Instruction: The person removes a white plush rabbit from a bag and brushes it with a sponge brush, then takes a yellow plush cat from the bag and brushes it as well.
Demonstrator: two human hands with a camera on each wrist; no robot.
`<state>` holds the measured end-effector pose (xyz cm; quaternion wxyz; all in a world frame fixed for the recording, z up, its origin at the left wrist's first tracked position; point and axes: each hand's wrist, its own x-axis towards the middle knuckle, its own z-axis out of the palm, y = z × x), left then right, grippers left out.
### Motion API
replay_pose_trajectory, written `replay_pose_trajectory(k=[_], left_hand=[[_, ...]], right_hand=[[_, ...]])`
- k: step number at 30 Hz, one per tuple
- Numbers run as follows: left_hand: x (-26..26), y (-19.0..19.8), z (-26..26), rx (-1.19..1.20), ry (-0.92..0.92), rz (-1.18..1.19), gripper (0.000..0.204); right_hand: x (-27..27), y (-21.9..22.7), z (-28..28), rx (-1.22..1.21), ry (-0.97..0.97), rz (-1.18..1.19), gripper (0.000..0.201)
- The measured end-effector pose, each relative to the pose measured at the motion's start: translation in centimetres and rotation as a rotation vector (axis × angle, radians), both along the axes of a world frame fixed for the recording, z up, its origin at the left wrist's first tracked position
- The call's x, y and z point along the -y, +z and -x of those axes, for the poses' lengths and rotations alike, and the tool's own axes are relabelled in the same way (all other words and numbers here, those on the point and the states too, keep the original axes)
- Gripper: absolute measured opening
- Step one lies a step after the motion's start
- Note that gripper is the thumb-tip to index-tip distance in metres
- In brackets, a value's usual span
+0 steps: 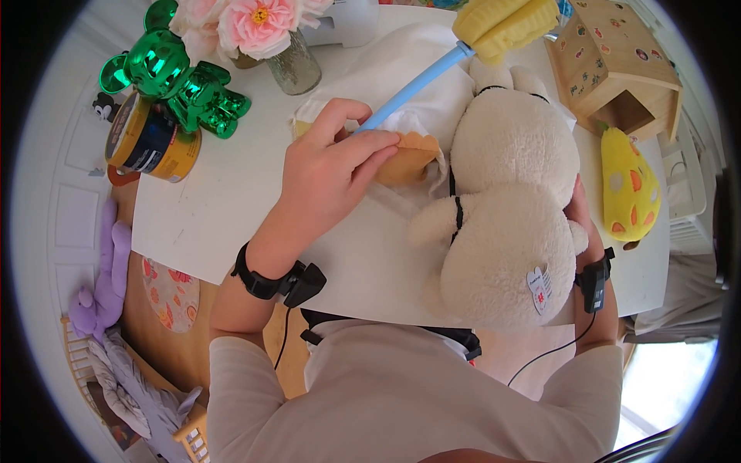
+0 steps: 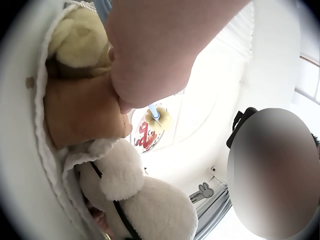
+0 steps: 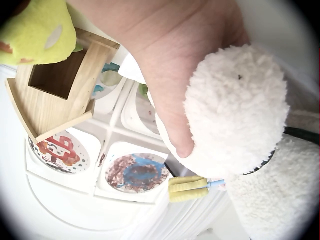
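My left hand grips a sponge brush by its blue handle, with the yellow sponge head raised toward the upper right. Its thumb and fingertips lie right at the scalloped edge of a tan soft piece on a white cloth. In the left wrist view, a cream plush thing shows beside the tan piece. My right hand holds a fluffy white plush toy by its side, thumb along the fur. Black straps cross the toy; a tag hangs from it.
A shiny green bear figure, a yellow tub and a glass vase of pink flowers stand at the left. On the right are a wooden house and a yellow spotted plush. The white table's edge is near me.
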<state>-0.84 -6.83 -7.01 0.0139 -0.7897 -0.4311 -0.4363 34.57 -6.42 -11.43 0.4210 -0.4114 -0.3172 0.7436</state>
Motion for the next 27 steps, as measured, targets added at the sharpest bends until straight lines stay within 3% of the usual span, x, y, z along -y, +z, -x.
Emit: replay_pose_trajectory(k=[8,12,15,17,23,27], left_hand=[[0.3,0.2,-0.2,0.260,-0.042,0.255,0.007],[0.4,0.1,0.2,0.279,-0.051,0.232,0.007],[0.0,-0.2,0.5,0.288,-0.066,0.203,0.007],[0.1,-0.5,0.7,0.314,-0.074,0.199,0.007],[0.5,0.0,0.5,0.095,-0.040,-0.009,0.013],[0.2,0.0,0.0,0.034,-0.003,-0.001,0.014]], right_hand=[[-0.2,-0.6,-0.3,-0.010,0.000,-0.028,0.064],[-0.2,-0.4,-0.3,-0.046,0.026,-0.043,0.063],[0.1,0.2,0.3,0.141,-0.049,-0.079,0.064],[-0.3,-0.6,-0.6,0.028,0.025,-0.070,0.062],[0.1,-0.4,-0.5,0.005,0.035,-0.050,0.061],[0.0,-0.4,-0.4,-0.001,-0.047,0.013,0.062]])
